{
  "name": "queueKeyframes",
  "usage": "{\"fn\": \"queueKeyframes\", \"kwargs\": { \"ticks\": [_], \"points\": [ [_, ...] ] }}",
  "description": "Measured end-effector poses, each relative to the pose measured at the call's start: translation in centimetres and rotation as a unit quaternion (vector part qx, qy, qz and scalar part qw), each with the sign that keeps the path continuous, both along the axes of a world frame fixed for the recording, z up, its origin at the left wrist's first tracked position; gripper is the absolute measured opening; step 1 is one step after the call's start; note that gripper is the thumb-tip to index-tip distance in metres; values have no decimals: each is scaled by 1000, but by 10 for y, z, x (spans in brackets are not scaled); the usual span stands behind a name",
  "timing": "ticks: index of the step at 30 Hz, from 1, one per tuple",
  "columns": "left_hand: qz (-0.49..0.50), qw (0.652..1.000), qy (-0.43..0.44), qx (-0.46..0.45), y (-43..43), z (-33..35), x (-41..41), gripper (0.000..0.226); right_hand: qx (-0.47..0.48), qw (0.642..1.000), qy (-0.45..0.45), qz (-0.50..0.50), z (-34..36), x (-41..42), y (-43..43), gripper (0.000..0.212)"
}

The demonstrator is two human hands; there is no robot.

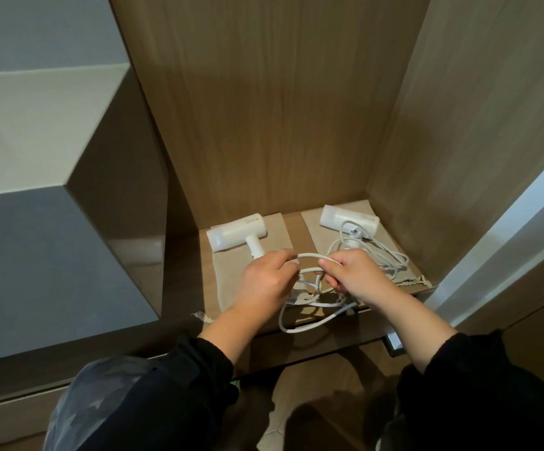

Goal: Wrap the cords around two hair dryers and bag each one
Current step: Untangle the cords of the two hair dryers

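Both hands are working the same white cord (309, 255) here: the left hand (265, 283) is closed over it near the bottom of the handle, and the right hand (358, 276) pinches a loop of it between thumb and fingers, so a short arc of cord bridges the two hands. Below them the rest of that cord hangs in loose loops, and one big loop droops past the front edge of the wooden shelf (326, 327). It runs to the left hair dryer (236, 236), which lies on its side on a tan cloth bag (277, 232), nozzle pointing left, handle pointing toward the left hand. The right hair dryer (348, 221) lies further back on the right on its own tan bag (389, 244), and its cord (384, 258) sits in a messy unwound pile just beside it with the plug resting against the body. Everything sits inside a wood-panelled alcove (280, 109). Black sleeves (199, 362) cover both forearms.
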State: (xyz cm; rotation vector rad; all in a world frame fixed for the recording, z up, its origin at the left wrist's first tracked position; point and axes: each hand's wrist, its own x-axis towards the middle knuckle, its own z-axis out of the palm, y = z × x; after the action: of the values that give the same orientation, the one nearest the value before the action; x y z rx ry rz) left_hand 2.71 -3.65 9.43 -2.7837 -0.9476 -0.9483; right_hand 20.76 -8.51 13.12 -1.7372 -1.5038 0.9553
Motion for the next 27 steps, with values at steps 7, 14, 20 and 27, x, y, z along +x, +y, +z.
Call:
{"fn": "queueKeyframes", "kwargs": {
  "ticks": [7,14,20,27],
  "points": [
    [49,997,-24,-59,0,-2,-12,22,-28,999,7,23,-6,15,-5,53],
    [92,994,12,-60,-5,-3,-11,18,-18,1000,-6,-22,-11,10,-4,44],
    [55,997,44,-35,-4,9,-2,18,-16,1000,-13,16,-9,-5,-1,45],
    [211,943,24,-258,1,4,-19,12,-41,998,-3,-45,-23,23,-9,43]
  ]
}}
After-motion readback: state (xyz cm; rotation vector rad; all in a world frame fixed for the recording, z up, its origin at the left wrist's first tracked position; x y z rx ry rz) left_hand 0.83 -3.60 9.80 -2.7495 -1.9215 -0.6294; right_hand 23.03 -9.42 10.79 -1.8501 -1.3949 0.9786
